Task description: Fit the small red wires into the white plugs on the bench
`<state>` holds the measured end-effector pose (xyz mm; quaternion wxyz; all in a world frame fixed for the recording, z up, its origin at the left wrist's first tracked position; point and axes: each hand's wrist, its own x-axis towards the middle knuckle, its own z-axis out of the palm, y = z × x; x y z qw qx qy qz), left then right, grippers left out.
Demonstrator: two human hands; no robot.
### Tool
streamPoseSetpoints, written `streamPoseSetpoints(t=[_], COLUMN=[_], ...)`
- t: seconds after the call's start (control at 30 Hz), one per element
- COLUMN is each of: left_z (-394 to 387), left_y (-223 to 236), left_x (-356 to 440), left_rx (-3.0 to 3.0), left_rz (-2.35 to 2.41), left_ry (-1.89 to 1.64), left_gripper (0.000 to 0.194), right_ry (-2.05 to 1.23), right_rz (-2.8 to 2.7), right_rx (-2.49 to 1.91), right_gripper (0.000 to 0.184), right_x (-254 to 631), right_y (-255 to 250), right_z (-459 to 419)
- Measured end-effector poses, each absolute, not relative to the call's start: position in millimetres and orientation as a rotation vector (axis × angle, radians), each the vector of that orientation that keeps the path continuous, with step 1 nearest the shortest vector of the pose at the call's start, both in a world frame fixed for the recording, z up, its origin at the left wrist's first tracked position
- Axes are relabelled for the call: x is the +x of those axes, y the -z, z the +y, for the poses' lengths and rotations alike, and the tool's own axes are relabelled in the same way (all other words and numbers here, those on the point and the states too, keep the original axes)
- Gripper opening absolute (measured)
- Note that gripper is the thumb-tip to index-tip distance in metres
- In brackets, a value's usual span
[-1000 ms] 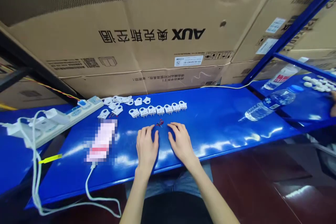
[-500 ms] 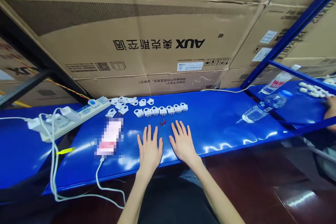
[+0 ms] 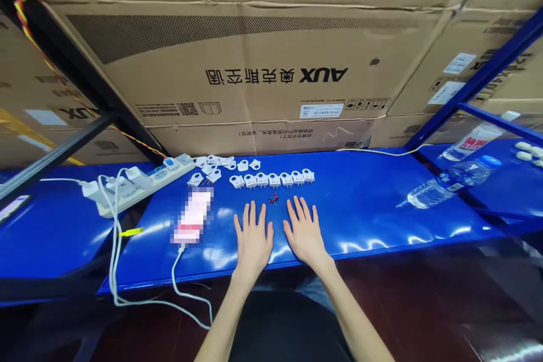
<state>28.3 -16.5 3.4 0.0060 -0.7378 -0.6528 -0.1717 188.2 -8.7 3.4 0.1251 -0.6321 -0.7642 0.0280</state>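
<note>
My left hand (image 3: 253, 237) and my right hand (image 3: 304, 230) lie flat, palms down and fingers spread, side by side on the blue table (image 3: 360, 209). Neither holds anything. Just beyond my fingertips sits a small red and black part (image 3: 273, 199). Behind it stands a row of several small white plug-like parts (image 3: 271, 179), with more of them (image 3: 216, 165) in a loose cluster further left.
A blurred pink phone (image 3: 190, 218) on a white cable lies left of my hands. A white power strip (image 3: 139, 181) with plugs sits at the back left. A water bottle (image 3: 449, 184) lies on its side at the right. Large cardboard boxes (image 3: 271, 68) wall the back.
My fingers went from slightly curled to stretched flat and spread. The view shifted, so everything sits a little further right in the picture. The other person's hand at the far right is out of sight.
</note>
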Motion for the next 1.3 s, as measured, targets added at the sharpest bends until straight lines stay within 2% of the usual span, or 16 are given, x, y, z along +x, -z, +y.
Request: streamPoseSetpoints(t=[0.3, 0.37, 0.43, 0.5, 0.57, 0.63, 0.7, 0.73, 0.8, 0.87, 0.97, 1.07, 1.13, 1.2, 1.3], left_z=[-11, -12, -13, -14, -13, -10, -5, -2, 3, 8, 11, 11, 9, 7, 4], left_y=[0, -3, -10, -19, -30, -40, -46, -47, -47, -44, -41, -40, -40, -41, -42], left_x=[24, 19, 12, 5, 0, -2, -1, 1, 6, 12, 20, 24, 23, 19, 11], left_rx=[-2.335, -2.365, -2.468, -2.505, -2.443, -2.242, -1.767, -1.478, -0.955, -0.537, -0.221, -0.377, -0.703, -1.331, -2.249], left_rz=[-2.056, -2.075, -2.146, -2.305, -2.501, -2.476, -2.228, -2.098, -1.988, -1.999, -2.075, -2.196, -2.295, -2.436, -2.457], left_ry=[0.583, 0.638, 0.852, 1.194, 1.684, 2.511, 3.363, 3.669, 4.004, 4.142, 4.183, 4.076, 3.902, 3.476, 2.243], left_gripper=[0.051, 0.049, 0.045, 0.04, 0.044, 0.05, 0.053, 0.053, 0.053, 0.052, 0.054, 0.056, 0.058, 0.059, 0.063], right_ry=[-0.297, -0.443, -0.62, -0.833, -1.07, -1.282, -1.433, -1.478, -1.51, -1.501, -1.492, -1.506, -1.481, -1.284, -0.699], right_rz=[-2.117, -1.932, -1.591, -1.18, -0.84, -0.608, -0.441, -0.382, -0.32, -0.317, -0.319, -0.366, -0.505, -0.823, -1.488], right_rx=[-1.793, -1.706, -1.601, -1.408, -1.135, -0.906, -0.782, -0.752, -0.729, -0.737, -0.752, -0.785, -0.873, -1.101, -1.477], right_gripper=[0.059, 0.059, 0.064, 0.069, 0.065, 0.063, 0.064, 0.063, 0.061, 0.062, 0.065, 0.069, 0.068, 0.065, 0.063], right_x=[189, 192, 195, 196, 196, 196, 195, 195, 193, 191, 190, 190, 192, 194, 196], right_y=[0, -3, -8, -16, -24, -30, -32, -32, -29, -26, -23, -21, -21, -23, -28], right_z=[-5, -4, -4, -5, -5, -3, 1, 3, 6, 8, 9, 10, 11, 11, 10])
